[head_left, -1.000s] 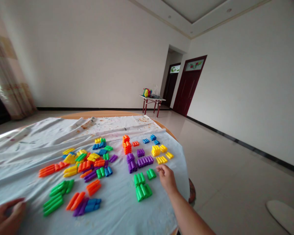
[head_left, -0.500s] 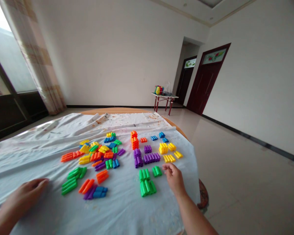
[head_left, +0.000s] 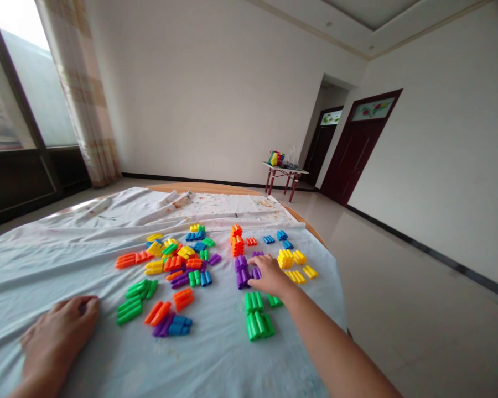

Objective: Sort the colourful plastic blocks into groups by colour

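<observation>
My right hand [head_left: 269, 275] reaches over the row of purple plastic tube blocks [head_left: 256, 272]. Its thumb and fingers are apart, with a purple piece showing between them, and it hides part of that row. Just left of the fingertips is a taller purple stack [head_left: 241, 272]. Green tube blocks [head_left: 258, 325] stand in front of it, orange ones [head_left: 237, 241] behind it, and yellow ones [head_left: 285, 258] to the right. My left hand [head_left: 62, 334] rests palm down on the cloth, fingers loosely bent and holding nothing, left of some green pieces [head_left: 130, 309].
A mixed heap of coloured blocks [head_left: 178, 262] lies left of the sorted groups. Orange, purple and blue pieces [head_left: 180, 326] lie nearer. Cloth [head_left: 216, 365] covers the round table. A small side table [head_left: 288, 168] with bags stands near the dark red door [head_left: 367, 143].
My right hand has moved left and away from me, from beside the green blocks to over the purple row. My left hand has shifted slightly right. The view has tilted a little.
</observation>
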The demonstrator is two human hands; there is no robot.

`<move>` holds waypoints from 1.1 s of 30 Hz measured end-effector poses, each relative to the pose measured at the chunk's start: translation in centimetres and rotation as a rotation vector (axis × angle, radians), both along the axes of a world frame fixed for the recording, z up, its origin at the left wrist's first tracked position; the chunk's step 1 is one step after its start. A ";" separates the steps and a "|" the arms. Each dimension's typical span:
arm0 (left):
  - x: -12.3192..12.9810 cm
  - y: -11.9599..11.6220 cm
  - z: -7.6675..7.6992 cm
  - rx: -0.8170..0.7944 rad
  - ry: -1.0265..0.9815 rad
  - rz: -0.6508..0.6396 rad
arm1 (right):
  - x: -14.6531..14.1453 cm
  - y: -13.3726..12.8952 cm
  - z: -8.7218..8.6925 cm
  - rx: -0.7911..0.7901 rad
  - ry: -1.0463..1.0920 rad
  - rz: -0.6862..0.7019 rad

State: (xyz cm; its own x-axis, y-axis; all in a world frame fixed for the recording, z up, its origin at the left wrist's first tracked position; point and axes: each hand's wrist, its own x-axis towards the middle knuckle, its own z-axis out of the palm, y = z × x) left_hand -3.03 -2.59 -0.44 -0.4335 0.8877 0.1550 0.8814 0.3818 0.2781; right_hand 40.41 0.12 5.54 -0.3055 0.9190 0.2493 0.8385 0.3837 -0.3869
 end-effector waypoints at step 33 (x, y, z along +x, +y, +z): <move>1.1 -0.7 1.3 -0.028 -0.042 0.011 | -2.4 1.4 -1.1 -0.093 -0.380 0.064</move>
State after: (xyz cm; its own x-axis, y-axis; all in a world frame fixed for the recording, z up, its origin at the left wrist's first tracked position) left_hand -1.91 -3.24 0.88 -0.4487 0.8866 0.1121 0.8650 0.3994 0.3038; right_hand 38.04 1.56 4.45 -0.4172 0.9085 0.0241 0.9042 0.4176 -0.0895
